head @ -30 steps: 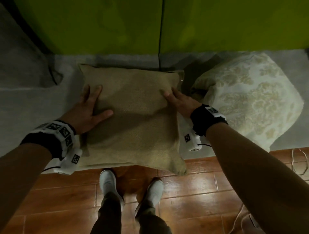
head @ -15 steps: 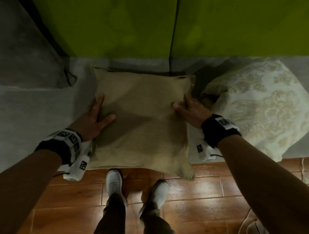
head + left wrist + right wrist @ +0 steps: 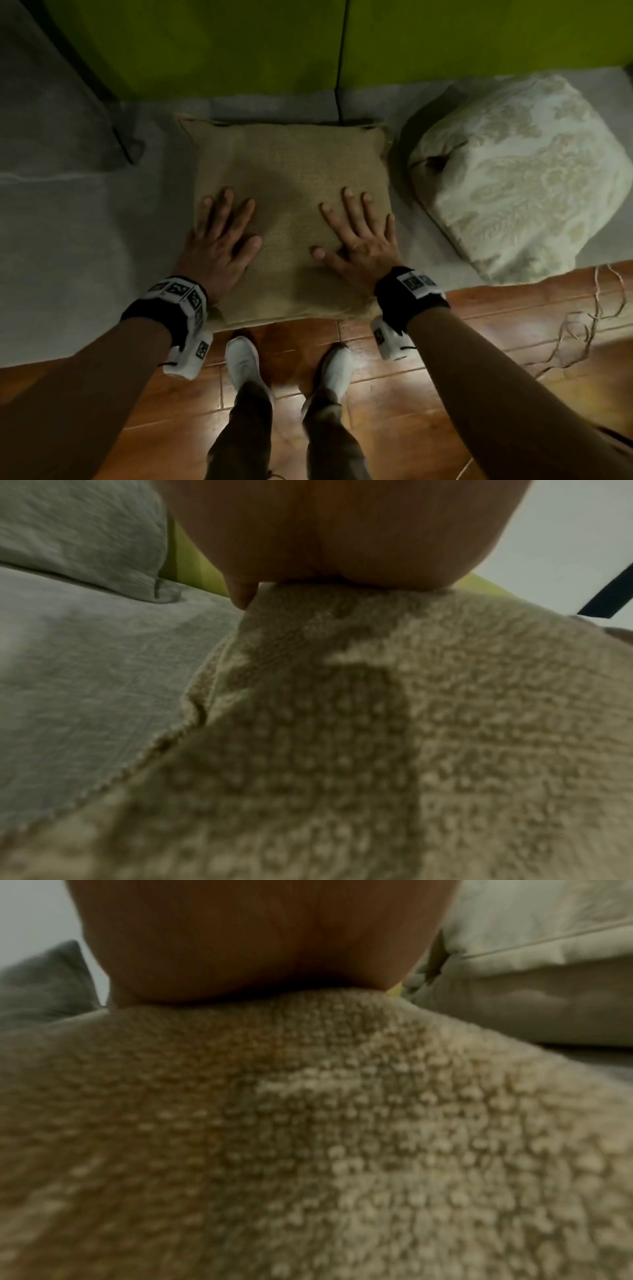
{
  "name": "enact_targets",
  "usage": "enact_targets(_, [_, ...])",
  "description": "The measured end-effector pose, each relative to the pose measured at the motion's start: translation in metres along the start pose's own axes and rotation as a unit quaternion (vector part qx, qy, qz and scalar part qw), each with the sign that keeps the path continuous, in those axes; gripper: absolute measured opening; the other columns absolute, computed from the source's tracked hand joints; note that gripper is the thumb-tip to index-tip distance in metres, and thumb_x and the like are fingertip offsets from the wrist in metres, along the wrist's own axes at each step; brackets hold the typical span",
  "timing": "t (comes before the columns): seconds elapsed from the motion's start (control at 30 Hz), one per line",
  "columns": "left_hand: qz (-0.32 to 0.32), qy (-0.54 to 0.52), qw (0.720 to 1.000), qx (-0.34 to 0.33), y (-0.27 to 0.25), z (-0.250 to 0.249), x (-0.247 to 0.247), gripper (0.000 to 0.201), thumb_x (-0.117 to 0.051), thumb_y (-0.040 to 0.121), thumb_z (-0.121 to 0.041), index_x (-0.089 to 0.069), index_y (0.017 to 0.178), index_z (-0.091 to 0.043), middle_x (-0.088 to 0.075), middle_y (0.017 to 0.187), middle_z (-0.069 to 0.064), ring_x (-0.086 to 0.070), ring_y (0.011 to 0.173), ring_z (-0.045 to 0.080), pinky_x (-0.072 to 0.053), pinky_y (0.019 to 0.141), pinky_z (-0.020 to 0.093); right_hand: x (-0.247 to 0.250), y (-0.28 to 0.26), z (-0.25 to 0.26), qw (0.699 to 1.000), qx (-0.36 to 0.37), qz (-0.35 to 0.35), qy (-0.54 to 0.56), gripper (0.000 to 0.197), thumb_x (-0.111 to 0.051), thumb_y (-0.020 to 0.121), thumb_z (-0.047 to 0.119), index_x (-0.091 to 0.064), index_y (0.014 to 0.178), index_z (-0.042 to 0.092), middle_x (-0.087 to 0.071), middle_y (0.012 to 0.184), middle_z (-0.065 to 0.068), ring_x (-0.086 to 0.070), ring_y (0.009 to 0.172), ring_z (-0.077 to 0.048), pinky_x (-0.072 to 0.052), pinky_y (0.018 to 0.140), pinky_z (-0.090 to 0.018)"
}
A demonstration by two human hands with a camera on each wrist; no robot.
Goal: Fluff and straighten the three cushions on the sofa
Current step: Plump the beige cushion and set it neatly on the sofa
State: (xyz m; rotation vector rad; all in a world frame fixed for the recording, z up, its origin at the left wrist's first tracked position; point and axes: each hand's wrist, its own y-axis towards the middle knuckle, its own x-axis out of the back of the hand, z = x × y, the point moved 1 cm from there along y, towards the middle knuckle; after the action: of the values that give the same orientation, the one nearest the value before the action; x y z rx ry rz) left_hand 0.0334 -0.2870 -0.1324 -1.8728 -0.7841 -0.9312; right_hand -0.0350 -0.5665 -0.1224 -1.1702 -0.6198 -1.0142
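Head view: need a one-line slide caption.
Left hand and right hand press flat on the tan cushion on the grey sofa, patterned cream cushion alongside.

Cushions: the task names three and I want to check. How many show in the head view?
3: a tan cushion mid-seat under both hands, a cream cushion to its right, a grey cushion far left, partly cut off.

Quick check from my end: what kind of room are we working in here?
Most likely a home living room. A grey sofa seat with green back panels holds a tan cushion and a cream patterned cushion, above a reddish-brown tiled floor. Both hands, left hand and right hand, press flat on the tan cushion.
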Motion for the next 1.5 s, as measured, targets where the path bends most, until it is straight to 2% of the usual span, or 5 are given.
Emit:
enact_targets(0.27, [0.002,-0.014,0.999,-0.029,-0.013,0.01,0.007,0.072,-0.01,0.089,-0.076,0.02,0.149,-0.049,0.03,0.16,-0.014,0.022,0.15,0.019,-0.008,0.122,0.052,-0.004,-0.036,-0.036,0.965,-0.178,0.071,0.18,0.091,-0.033,0.079,0.093,0.02,0.147,0.064,0.023,0.168,0.012,0.014,0.156,-0.025,0.0,0.122,-0.065])
enact_targets(0.47, [-0.127,-0.042,0.99,-0.054,-0.042,-0.024,0.02,0.076,-0.026,0.095,-0.064,-0.001,0.158,-0.032,0.019,0.165,0.001,0.005,0.153,0.031,-0.012,0.12,0.059,0.017,-0.068,0.028,0.982,-0.042,-0.153,0.105,0.087,-0.036,0.095,0.075,0.012,0.16,0.042,0.015,0.169,0.003,0.014,0.156,-0.024,0.0,0.125,-0.053])
enact_targets(1.07, [0.026,0.11,0.991,-0.069,-0.043,0.038,-0.008,0.14,-0.069,0.056,-0.08,0.02,0.154,-0.033,0.033,0.16,-0.002,0.017,0.151,0.031,-0.021,0.115,0.062,-0.014,-0.095,-0.063,0.979,-0.13,0.153,-0.018,0.156,-0.084,0.057,0.073,0.044,0.141,0.047,0.034,0.164,0.006,0.029,0.151,-0.026,-0.007,0.123,-0.064])
enact_targets(1.3, [-0.129,-0.026,0.985,-0.108,-0.067,-0.014,0.025,0.089,-0.023,0.081,-0.086,0.001,0.155,-0.044,0.016,0.166,0.003,0.004,0.152,0.033,-0.016,0.117,0.054,0.031,-0.09,-0.022,0.988,0.019,-0.132,0.082,0.102,-0.039,0.086,0.083,0.002,0.163,0.03,0.016,0.17,0.002,0.011,0.157,-0.022,-0.016,0.124,-0.06])
enact_targets(1.5, [-0.006,-0.048,0.997,0.054,-0.045,-0.022,-0.026,0.143,-0.077,0.047,-0.076,0.024,0.145,-0.055,0.045,0.153,-0.008,0.017,0.145,0.053,-0.01,0.113,0.073,-0.021,-0.038,-0.011,1.0,0.029,0.012,-0.001,0.137,-0.071,0.062,0.084,0.028,0.151,0.05,0.04,0.16,0.013,0.031,0.15,-0.027,-0.003,0.116,-0.076])
